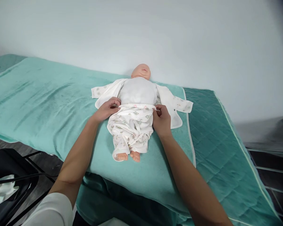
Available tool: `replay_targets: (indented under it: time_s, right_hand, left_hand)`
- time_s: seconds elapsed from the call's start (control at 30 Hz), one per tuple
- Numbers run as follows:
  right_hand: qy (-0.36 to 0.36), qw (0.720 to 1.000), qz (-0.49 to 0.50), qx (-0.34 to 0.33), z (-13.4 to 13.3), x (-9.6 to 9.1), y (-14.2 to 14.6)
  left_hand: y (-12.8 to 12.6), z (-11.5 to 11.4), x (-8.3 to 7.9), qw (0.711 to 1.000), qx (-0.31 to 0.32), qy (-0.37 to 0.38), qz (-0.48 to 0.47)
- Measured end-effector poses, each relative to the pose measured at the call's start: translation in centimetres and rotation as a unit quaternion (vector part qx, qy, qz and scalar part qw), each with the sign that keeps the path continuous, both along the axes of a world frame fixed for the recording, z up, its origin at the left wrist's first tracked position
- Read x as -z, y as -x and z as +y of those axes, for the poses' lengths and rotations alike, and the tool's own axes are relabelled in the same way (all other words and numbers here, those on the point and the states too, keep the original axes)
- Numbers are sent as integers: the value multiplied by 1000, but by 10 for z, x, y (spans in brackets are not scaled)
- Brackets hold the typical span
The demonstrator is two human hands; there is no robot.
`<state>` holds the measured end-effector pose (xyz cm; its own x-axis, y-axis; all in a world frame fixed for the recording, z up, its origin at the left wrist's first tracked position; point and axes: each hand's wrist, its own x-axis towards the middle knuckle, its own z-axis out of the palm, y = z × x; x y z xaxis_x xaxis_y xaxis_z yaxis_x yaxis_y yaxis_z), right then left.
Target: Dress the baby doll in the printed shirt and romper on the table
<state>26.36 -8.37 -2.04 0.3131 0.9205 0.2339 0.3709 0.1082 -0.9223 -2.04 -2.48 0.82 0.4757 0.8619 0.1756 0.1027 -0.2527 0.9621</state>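
Observation:
A baby doll (pixel 138 91) lies on its back, its head toward the wall and its bare feet toward me. White patterned baby pants (pixel 132 121) cover its legs up to the waist. My left hand (pixel 108 109) is closed at the left end of the waistband, fingertips partly hidden at the doll's side. At the right end, my right hand (pixel 162 120) pinches the waistband between thumb and fingers. A white baby jacket (pixel 171 102) is spread open around the doll, both sleeves stretched outward, leaving the white torso uncovered.
A green blanket (pixel 54 103) covers the bed beneath the doll, with a darker quilted cover (pixel 214 135) at the right. The wall (pixel 136 34) rises behind. A black chair (pixel 14 169) holding white cloth (pixel 4 191) stands at lower left.

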Motion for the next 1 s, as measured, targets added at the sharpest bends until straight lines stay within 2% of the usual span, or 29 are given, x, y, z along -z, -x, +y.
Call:
replay_targets:
  time_s: [0.1, 0.2, 0.3, 0.43, 0.53, 0.6, 0.7, 0.77, 0.87, 1.0]
  right_hand:
    - [-54, 996, -67, 1, 1, 0, 1]
    - [-119, 982, -146, 6, 1, -3, 4]
    - [-134, 972, -195, 3, 4, -9, 6]
    - [-97, 980, -172, -9, 22, -16, 0]
    - [-41, 997, -59, -27, 44, -17, -8]
    - [-1, 999, 35, -39, 56, -15, -12]
    - [16, 993, 114, -39, 60, -12, -12]
    - [1, 994, 104, -23, 56, -12, -10]
    - [-11, 1000, 9, 24, 48, -15, -8]
    - [29, 995, -80, 56, 51, -12, -15]
  left_hand:
    - [-9, 0, 6, 996, -62, -64, -24]
    - [-21, 7, 11, 990, -112, -66, -55]
    - [-35, 23, 11, 982, -163, -80, -49]
    - [-46, 48, 3, 980, -182, -75, -2]
    - [-48, 61, 2, 984, -177, -29, -2]
    - [-47, 63, 5, 982, -189, -9, -11]
    - [-45, 59, 9, 977, -212, -27, -12]
    - [-43, 52, 9, 972, -226, -68, 20]
    - [-42, 43, 7, 956, -249, -124, 94]
    - [-41, 44, 9, 944, -269, -127, 143]
